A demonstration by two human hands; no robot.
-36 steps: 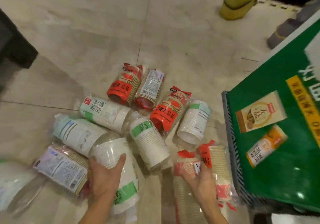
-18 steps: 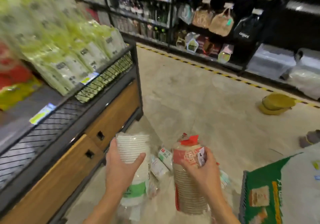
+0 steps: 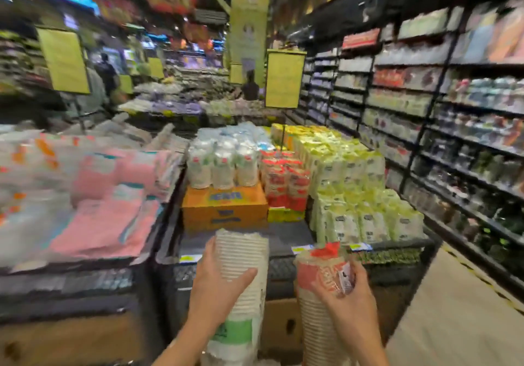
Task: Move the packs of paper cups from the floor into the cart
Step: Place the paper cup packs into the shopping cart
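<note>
My left hand (image 3: 215, 289) grips a tall upright pack of white paper cups with a green label (image 3: 241, 255). My right hand (image 3: 346, 297) grips a second upright pack of cups with a red label (image 3: 320, 275). Both packs are held at chest height in front of a dark display stand (image 3: 283, 263). The floor packs and the cart are out of view. The picture is blurred.
The stand carries stacked cup packs (image 3: 224, 164), red packs (image 3: 286, 187), an orange box (image 3: 224, 207) and yellow-green packs (image 3: 365, 195). Pink packs (image 3: 93, 195) lie on a stand at left. Shelving (image 3: 453, 127) lines the right aisle (image 3: 453, 309). Persons (image 3: 105, 73) stand far off.
The view has swung up from the floor to the store displays. Both hands have lifted their cup packs from the floor and hold them upright.
</note>
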